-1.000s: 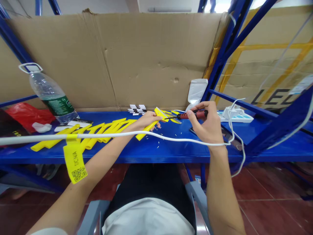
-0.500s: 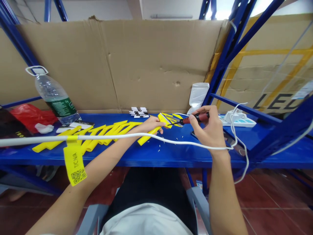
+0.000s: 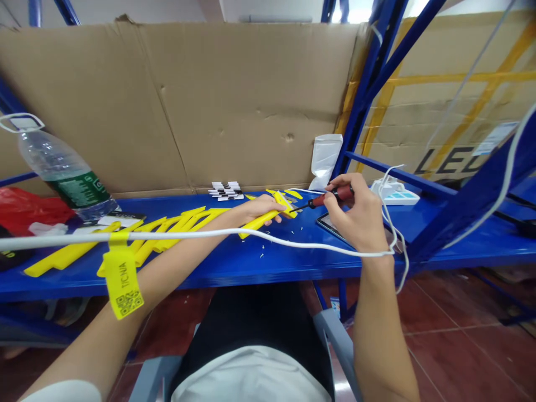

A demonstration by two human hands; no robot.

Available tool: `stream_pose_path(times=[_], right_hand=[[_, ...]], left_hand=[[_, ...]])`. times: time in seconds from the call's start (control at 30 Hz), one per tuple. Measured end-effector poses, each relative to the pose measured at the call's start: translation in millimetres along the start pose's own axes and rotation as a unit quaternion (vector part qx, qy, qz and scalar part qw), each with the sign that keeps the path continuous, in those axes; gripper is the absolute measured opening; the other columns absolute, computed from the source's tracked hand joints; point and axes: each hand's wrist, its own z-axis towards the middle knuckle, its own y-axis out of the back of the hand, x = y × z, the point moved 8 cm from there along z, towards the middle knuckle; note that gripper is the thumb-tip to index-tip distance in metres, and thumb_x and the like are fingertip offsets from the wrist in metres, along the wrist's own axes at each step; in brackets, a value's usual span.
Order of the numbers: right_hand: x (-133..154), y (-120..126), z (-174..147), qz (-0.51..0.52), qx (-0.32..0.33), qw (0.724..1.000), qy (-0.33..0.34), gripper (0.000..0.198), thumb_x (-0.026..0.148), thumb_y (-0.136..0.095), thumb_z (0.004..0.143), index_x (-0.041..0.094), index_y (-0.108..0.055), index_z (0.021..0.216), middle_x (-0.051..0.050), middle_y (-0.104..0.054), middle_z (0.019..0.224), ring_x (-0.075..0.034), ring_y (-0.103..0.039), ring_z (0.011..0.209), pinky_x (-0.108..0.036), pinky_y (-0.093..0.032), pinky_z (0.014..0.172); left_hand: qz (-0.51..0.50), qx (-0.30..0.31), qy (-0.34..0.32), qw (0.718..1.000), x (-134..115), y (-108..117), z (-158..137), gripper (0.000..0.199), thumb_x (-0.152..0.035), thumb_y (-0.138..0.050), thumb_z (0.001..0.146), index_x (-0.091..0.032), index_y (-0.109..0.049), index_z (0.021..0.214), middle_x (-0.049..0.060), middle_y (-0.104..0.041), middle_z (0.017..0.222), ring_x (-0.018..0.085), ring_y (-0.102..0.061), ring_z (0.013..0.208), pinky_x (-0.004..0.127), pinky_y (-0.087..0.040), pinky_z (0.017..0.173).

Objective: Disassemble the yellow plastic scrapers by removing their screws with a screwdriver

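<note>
My left hand [image 3: 267,208] is closed around a yellow T-shaped tool [image 3: 255,224], whose wider head [image 3: 283,202] points away to the right. My right hand [image 3: 355,209] grips a screwdriver [image 3: 339,194] by its dark red handle. The screwdriver's thin black shaft lies nearly level, its tip at the head of the yellow tool. Whether the tip sits in a screw is too small to tell. Several small screws [image 3: 262,249] are scattered on the blue shelf just below the hands. Flat yellow pieces [image 3: 293,194] lie behind the tool's head.
Several yellow handles [image 3: 184,230] lie left, partly behind my left forearm. A white cable [image 3: 310,244] with a yellow tag [image 3: 123,282] crosses in front of my arms. Small white-and-black pieces [image 3: 226,191], a water bottle [image 3: 71,173], a phone [image 3: 330,226] and a power strip [image 3: 397,195] are around.
The view has shifted rightward, so the surroundings appear farther left. Both hands keep their grips, and the screwdriver tip stays at the yellow tool's head, which now appears slightly turned.
</note>
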Motion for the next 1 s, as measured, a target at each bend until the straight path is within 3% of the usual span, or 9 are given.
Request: stream_pose_path(times=[0.1,0.27,0.4,0.57,0.73,0.87,1.0], right_hand=[[-7,-1,0,-0.008,0.001,1.0,-0.012,0.012,0.037,-0.075,0.1,0.027,-0.068,0.101,-0.003,-0.078,0.088,-0.021,-0.071,0.073,-0.036,-0.06,0.073],[-6,-8,1,0.02,0.023,0.999,-0.013,0.014,0.035,-0.077,0.098,0.027,-0.067,0.104,-0.004,-0.08,0.097,-0.021,-0.072,0.078,-0.037,-0.062,0.077],[-6,-15,1,0.037,0.032,0.999,-0.025,0.015,0.038,-0.077,0.099,0.027,-0.067,0.103,-0.004,-0.079,0.096,-0.022,-0.072,0.08,-0.037,-0.062,0.078],[-14,-27,-1,0.042,0.049,0.997,-0.045,0.02,0.044,-0.077,0.098,0.027,-0.068,0.105,-0.005,-0.08,0.095,-0.024,-0.074,0.084,-0.039,-0.062,0.079],[-18,-37,-3,0.054,0.075,0.995,-0.041,0.025,0.041,-0.078,0.095,0.027,-0.067,0.113,-0.007,-0.083,0.108,-0.023,-0.072,0.085,-0.04,-0.063,0.08],[-18,-35,-3,0.038,0.074,0.995,-0.052,0.026,0.05,-0.077,0.1,0.027,-0.068,0.107,-0.005,-0.079,0.097,-0.022,-0.07,0.078,-0.039,-0.059,0.075],[-5,-37,-4,0.061,0.104,0.993,-0.016,0.022,0.038,-0.076,0.096,0.027,-0.067,0.112,-0.005,-0.08,0.106,-0.021,-0.068,0.082,-0.038,-0.059,0.078]], left_hand=[[-0.008,-0.01,0.0,1.0,0,-3,-1,0.024,-0.023,-0.074,0.11,-0.005,-0.088,0.106,0.011,-0.079,0.08,0.008,-0.053,0.042,0.022,-0.039,0.041],[-0.028,-0.046,0.016,0.998,2,-3,-14,0.019,-0.018,-0.074,0.108,-0.005,-0.086,0.104,0.01,-0.079,0.077,0.01,-0.054,0.043,0.023,-0.041,0.042],[-0.035,-0.065,0.013,0.997,-4,4,-26,0.014,-0.017,-0.076,0.107,-0.006,-0.084,0.106,0.01,-0.081,0.079,0.009,-0.054,0.044,0.021,-0.042,0.042],[-0.018,-0.085,0.007,0.996,-7,17,-33,0.015,-0.016,-0.071,0.11,-0.006,-0.082,0.109,0.003,-0.073,0.067,0.009,-0.049,0.043,0.02,-0.038,0.041],[0.009,-0.065,0.02,0.998,1,27,-27,0.018,-0.022,-0.078,0.108,-0.006,-0.084,0.102,0.001,-0.065,0.06,0.01,-0.049,0.042,0.023,-0.038,0.041],[0.016,-0.037,0.02,0.999,8,35,-22,0.025,-0.028,-0.079,0.109,-0.007,-0.087,0.1,0.0,-0.058,0.053,0.011,-0.047,0.04,0.025,-0.037,0.042],[0.017,-0.01,0.017,1.0,10,35,-19,0.03,-0.027,-0.074,0.113,-0.007,-0.086,0.094,0.002,-0.059,0.052,0.011,-0.045,0.041,0.025,-0.037,0.043]])
